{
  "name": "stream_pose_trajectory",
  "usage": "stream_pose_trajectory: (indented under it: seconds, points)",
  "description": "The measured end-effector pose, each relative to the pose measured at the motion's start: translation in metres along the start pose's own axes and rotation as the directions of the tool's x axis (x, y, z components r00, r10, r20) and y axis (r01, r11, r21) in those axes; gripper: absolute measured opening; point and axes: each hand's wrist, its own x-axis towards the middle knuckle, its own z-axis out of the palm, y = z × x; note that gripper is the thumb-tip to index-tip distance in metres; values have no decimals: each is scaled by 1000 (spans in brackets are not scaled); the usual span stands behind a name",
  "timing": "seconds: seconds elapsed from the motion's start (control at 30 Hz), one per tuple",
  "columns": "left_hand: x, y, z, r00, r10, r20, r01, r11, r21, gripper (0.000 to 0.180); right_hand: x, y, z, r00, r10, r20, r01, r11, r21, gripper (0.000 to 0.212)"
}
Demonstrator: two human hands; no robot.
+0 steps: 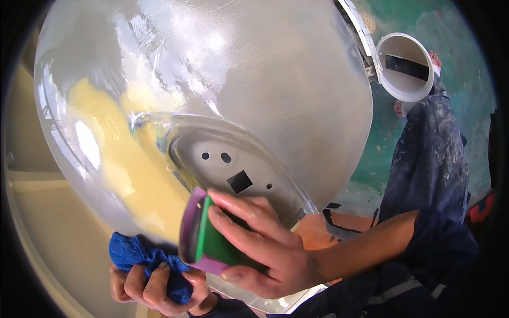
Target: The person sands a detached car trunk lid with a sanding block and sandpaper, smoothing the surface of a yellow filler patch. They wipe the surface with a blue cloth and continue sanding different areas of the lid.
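Observation:
A large, silvery-grey car body panel point(297, 95) curves in front of me, wet and shiny. A smooth yellow filler patch point(122, 153) runs down its left side, beside a recess point(254, 164) with several cut-out holes. My right hand point(265, 244) grips a green sanding block point(222, 244) with purple sandpaper point(188, 225) wrapped around it. The block is at the lower end of the yellow patch; whether it touches there is hidden. Below the panel's lower edge, my left hand point(151, 289) is closed around a crumpled blue cloth point(132, 252).
A white bucket point(380, 66) stands on the green floor point(450, 37) at the upper right, with a dark rectangular shape inside. Close to it are feet and a leg in paint-marked dark trousers point(429, 153). Cream-coloured panelling point(42, 212) borders the left side.

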Motion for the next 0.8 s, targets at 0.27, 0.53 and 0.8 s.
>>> stream_pose_trajectory:
  seconds: [0.27, 0.53, 0.8]
  points:
    - [30, -8, 8, 1000, -6, 15, 8, 994, -107, 28, -7, 0, -5, 998, 60, -34, -60, 998, -17, 56]
    - [30, -16, -1, 994, 100, 38, -94, 986, -138, 36, -7, -22, 2, 999, 20, 39, -21, 999, 34, 62]
    - [24, -12, -8, 999, 34, 13, -32, 990, -138, 34, -27, -29, -12, 955, 217, -201, -233, 971, -56, 75]
